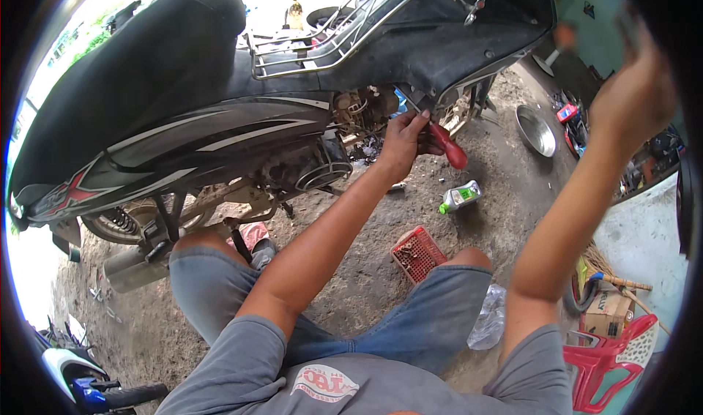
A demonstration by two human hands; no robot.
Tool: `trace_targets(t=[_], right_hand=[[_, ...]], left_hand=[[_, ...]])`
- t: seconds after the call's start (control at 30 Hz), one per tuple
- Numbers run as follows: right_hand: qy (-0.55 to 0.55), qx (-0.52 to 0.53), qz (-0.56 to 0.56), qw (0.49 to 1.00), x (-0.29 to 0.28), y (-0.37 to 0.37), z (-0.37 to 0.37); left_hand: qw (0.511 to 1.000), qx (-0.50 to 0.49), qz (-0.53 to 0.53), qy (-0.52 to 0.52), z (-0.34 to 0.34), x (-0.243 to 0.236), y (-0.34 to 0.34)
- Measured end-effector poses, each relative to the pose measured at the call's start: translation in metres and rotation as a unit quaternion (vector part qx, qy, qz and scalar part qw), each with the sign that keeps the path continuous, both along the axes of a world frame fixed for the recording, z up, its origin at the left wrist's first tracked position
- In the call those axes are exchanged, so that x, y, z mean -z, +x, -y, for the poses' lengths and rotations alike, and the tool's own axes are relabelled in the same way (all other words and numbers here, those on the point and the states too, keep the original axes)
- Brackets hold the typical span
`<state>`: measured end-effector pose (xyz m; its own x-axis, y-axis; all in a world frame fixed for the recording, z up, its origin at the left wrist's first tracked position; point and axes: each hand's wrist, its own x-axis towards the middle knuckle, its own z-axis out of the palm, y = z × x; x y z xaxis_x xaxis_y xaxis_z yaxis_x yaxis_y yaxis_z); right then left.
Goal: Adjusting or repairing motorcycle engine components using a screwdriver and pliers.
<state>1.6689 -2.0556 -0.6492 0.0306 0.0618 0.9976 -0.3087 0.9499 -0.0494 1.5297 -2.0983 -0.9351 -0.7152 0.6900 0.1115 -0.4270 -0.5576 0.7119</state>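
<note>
My left hand point(404, 143) is closed on a red-handled tool point(452, 151), whose metal part meets the motorcycle point(263, 122) below its black front body panel, beside the exposed engine parts point(359, 111). My right hand point(628, 100) is raised at the upper right, fingers wrapped round a dark, blurred object that I cannot make out. The motorcycle stands side-on before me, with a long black seat and a metal rack over its middle.
On the rough floor lie a bottle with a green cap point(460, 195), a red perforated basket point(417, 254), a metal bowl point(534, 131) and a plastic bag point(489, 316). At right are a cardboard box point(608, 312) and a red plastic chair point(600, 371). Another vehicle point(73, 371) stands lower left.
</note>
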Motion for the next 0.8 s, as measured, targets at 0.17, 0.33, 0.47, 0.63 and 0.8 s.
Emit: trace_targets(t=[0.17,0.33,0.47,0.63,0.8], right_hand=[[-0.11,0.159,0.391,0.9,0.168,0.006,-0.011],[-0.352,-0.009,0.442,0.825,0.224,-0.002,-0.007],[-0.207,0.017,0.331,0.92,0.246,-0.015,-0.018],[-0.174,0.033,0.307,0.935,0.252,-0.023,-0.015],[-0.159,0.037,0.306,0.938,0.25,-0.025,-0.013]], left_hand=[[0.991,0.05,0.078,0.094,0.003,0.007,-0.001],[0.986,0.081,0.094,0.112,0.0,0.008,-0.004],[0.995,0.036,0.064,0.074,0.0,0.011,-0.016],[0.995,0.002,0.074,0.066,0.001,0.015,-0.023],[0.994,-0.008,0.074,0.084,0.0,0.016,-0.026]])
